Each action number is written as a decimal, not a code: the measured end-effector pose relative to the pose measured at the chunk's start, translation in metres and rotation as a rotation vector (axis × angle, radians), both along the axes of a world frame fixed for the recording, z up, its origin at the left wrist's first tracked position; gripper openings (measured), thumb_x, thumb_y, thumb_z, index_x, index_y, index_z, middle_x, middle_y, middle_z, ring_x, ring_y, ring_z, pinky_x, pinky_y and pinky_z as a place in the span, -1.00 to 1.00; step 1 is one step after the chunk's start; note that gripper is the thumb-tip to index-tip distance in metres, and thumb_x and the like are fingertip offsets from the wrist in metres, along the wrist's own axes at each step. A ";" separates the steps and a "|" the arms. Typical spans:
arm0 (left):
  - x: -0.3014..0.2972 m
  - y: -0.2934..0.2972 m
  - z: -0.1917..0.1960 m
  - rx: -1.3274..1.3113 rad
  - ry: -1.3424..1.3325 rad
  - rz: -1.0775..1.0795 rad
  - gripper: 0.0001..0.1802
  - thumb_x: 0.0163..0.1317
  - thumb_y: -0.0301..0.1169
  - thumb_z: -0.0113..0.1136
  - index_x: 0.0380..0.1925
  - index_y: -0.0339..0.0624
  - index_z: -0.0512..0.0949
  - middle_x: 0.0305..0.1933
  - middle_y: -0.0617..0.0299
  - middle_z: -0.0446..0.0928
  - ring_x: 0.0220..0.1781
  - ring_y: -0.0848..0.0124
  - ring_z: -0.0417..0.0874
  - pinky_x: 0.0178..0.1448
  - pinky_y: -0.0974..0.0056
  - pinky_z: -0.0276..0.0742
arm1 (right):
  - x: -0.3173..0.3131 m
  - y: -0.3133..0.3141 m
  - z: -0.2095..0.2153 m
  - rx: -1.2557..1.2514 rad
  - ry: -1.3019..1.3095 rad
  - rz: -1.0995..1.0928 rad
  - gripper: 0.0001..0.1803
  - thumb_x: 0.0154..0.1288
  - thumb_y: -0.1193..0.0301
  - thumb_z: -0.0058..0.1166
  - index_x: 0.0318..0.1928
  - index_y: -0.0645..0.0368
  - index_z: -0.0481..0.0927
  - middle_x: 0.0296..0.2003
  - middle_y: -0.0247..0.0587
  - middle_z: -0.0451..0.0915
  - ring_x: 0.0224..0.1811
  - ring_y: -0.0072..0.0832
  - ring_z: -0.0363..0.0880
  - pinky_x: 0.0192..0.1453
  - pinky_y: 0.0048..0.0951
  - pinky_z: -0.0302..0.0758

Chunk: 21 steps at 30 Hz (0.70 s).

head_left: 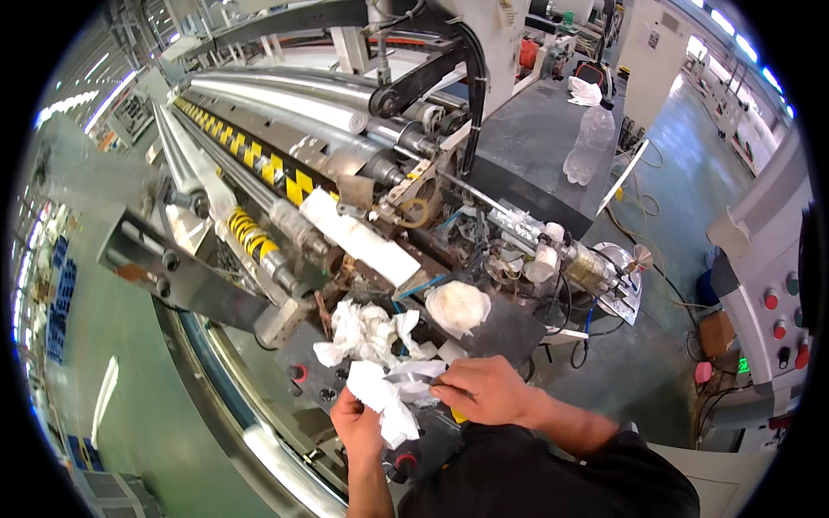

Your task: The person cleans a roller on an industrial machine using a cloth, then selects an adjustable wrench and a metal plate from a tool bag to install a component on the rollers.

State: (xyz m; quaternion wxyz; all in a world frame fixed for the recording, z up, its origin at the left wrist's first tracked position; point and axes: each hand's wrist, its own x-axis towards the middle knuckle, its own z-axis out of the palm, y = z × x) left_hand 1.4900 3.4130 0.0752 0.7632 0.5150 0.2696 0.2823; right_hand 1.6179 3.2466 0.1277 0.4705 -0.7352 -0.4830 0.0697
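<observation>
Both hands met over a crumpled white rag low in the view. The left hand gripped it from below, and the right hand pinched its upper edge. Just above them a second wad of white rags lay on the dark machine deck, with a white bundle beside it. Long shiny rollers and a yellow-and-black striped bar ran off to the upper left. A clear plastic bottle stood on the grey top further back
</observation>
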 end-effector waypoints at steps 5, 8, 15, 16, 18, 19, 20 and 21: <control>-0.001 -0.005 0.011 0.048 0.066 -0.089 -0.70 -0.02 -0.72 0.20 -0.21 -0.37 0.59 -0.30 0.18 0.65 -0.33 0.48 0.65 -0.21 0.36 0.57 | 0.013 -0.010 0.000 -0.021 0.053 0.032 -0.84 0.27 0.34 0.11 -0.39 0.15 0.60 -0.57 -0.24 0.46 -0.55 -0.26 0.49 -0.52 -0.32 0.38; 0.001 -0.005 0.009 0.143 0.137 -0.181 -0.75 0.02 -0.68 0.20 -0.24 -0.39 0.61 -0.33 0.22 0.65 -0.36 0.54 0.62 -0.24 0.41 0.53 | 0.024 -0.020 -0.007 -0.022 0.056 0.113 -0.85 0.26 0.35 0.11 -0.40 0.14 0.58 -0.55 -0.24 0.45 -0.53 -0.25 0.49 -0.51 -0.29 0.38; 0.009 -0.014 0.020 0.527 0.304 -0.442 -0.84 0.02 -0.57 0.26 -0.33 -0.31 0.62 -0.51 0.21 0.57 -0.50 0.46 0.53 -0.40 0.37 0.39 | 0.049 -0.035 -0.012 -0.115 0.000 0.355 -0.80 0.30 0.32 0.02 -0.41 0.16 0.52 -0.51 -0.25 0.48 -0.46 -0.21 0.54 -0.43 -0.26 0.47; 0.015 -0.017 0.030 0.615 0.342 -0.500 -0.84 0.00 -0.57 0.26 -0.34 -0.30 0.62 -0.53 0.17 0.55 -0.53 0.40 0.54 -0.41 0.35 0.39 | 0.048 -0.035 -0.015 -0.111 -0.019 0.397 -0.80 0.30 0.32 0.02 -0.41 0.16 0.52 -0.50 -0.24 0.49 -0.46 -0.20 0.54 -0.43 -0.26 0.48; 0.026 -0.027 0.044 0.795 0.337 -0.553 -0.81 -0.06 -0.54 0.28 -0.37 -0.27 0.61 -0.52 0.06 0.54 -0.50 0.18 0.56 -0.42 0.25 0.43 | 0.051 -0.031 -0.024 -0.134 -0.060 0.466 -0.80 0.29 0.32 0.02 -0.41 0.18 0.52 -0.49 -0.24 0.50 -0.45 -0.21 0.55 -0.41 -0.26 0.48; 0.028 -0.029 0.046 0.869 0.367 -0.579 -0.82 -0.06 -0.53 0.29 -0.37 -0.26 0.61 -0.50 0.06 0.55 -0.49 0.16 0.57 -0.40 0.23 0.44 | 0.053 -0.028 -0.030 -0.162 -0.081 0.493 -0.79 0.28 0.32 0.03 -0.41 0.19 0.52 -0.49 -0.24 0.51 -0.45 -0.21 0.55 -0.40 -0.26 0.49; 0.032 -0.030 0.047 0.942 0.396 -0.607 -0.82 -0.06 -0.52 0.29 -0.38 -0.25 0.61 -0.49 0.05 0.56 -0.47 0.14 0.58 -0.39 0.21 0.46 | 0.055 -0.026 -0.034 -0.190 -0.102 0.519 -0.78 0.27 0.31 0.03 -0.42 0.20 0.52 -0.48 -0.23 0.51 -0.45 -0.21 0.55 -0.40 -0.27 0.49; 0.035 -0.031 0.050 0.979 0.400 -0.592 -0.83 -0.06 -0.51 0.30 -0.38 -0.24 0.61 -0.47 0.04 0.57 -0.45 0.09 0.58 -0.37 0.17 0.47 | 0.055 -0.022 -0.037 -0.164 -0.095 0.505 -0.78 0.27 0.29 0.04 -0.41 0.19 0.53 -0.48 -0.24 0.51 -0.44 -0.23 0.56 -0.40 -0.28 0.49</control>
